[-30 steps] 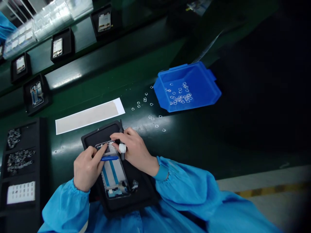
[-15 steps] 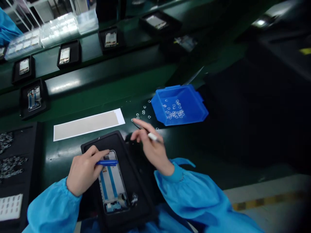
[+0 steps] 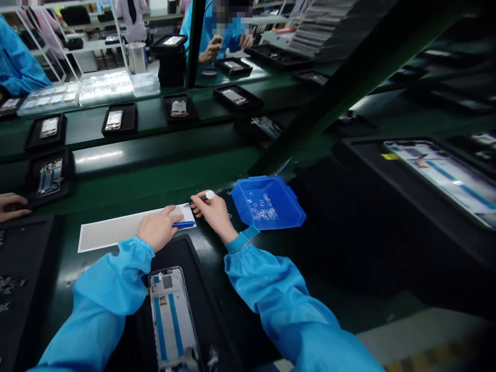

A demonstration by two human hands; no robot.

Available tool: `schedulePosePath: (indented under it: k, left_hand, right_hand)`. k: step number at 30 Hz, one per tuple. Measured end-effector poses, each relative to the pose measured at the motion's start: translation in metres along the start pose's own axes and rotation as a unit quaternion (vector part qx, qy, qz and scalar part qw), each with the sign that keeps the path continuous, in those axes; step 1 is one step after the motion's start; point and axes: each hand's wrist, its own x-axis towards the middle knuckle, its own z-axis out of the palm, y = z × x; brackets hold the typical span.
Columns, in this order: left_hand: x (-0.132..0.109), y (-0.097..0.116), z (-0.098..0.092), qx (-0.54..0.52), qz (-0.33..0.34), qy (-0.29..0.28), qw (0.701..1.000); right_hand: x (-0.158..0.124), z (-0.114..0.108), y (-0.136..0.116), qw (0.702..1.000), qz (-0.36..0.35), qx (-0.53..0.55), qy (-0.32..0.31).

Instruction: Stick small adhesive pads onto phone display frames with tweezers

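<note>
My left hand [image 3: 159, 227] rests on a long beige sheet [image 3: 104, 236] with a white border, fingertips near its right end. A blue pen-like tool [image 3: 183, 225] is held in that hand, pointing right. My right hand [image 3: 214, 216] is closed around slim dark tweezers [image 3: 188, 204] with a white part; their tip is at the sheet's right end. Below my hands, a phone frame [image 3: 170, 315] with two blue strips lies in a black tray [image 3: 211, 305]. Right of my right hand stands a blue bin [image 3: 289, 206] holding many small pale rings.
A row of black trays with phone parts, one a tray [image 3: 132, 120], lines the raised ledge behind. A green post [image 3: 329, 98] slants across the right. Another person's hand [image 3: 11, 206] is at the left edge; a co-worker [image 3: 211, 49] sits opposite.
My left hand has moved from the phone frame up onto the beige sheet, still with the blue tool. My right hand has moved left to the sheet's end. The view has tilted up.
</note>
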Motion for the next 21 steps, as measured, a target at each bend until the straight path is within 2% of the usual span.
schedulePosePath:
  k: [9, 16, 19, 21]
  left_hand:
    - [-0.001, 0.002, -0.002, -0.007, 0.011, 0.009, 1.0]
    - [0.0, 0.002, 0.0, -0.017, 0.005, 0.007, 1.0]
    - [0.0, -0.003, 0.0, -0.06, 0.0, 0.018, 0.998]
    - [-0.006, -0.008, -0.003, -0.098, -0.024, 0.077, 0.992]
  right_hand:
    - [-0.009, 0.003, 0.0, 0.998, -0.027, -0.061, 0.019]
    - [-0.007, 0.002, -0.004, 0.998, -0.028, 0.013, 0.049]
    - [-0.026, -0.01, -0.016, 0.994, -0.026, 0.061, 0.085]
    - [-0.051, -0.019, -0.024, 0.99, -0.024, 0.102, 0.094]
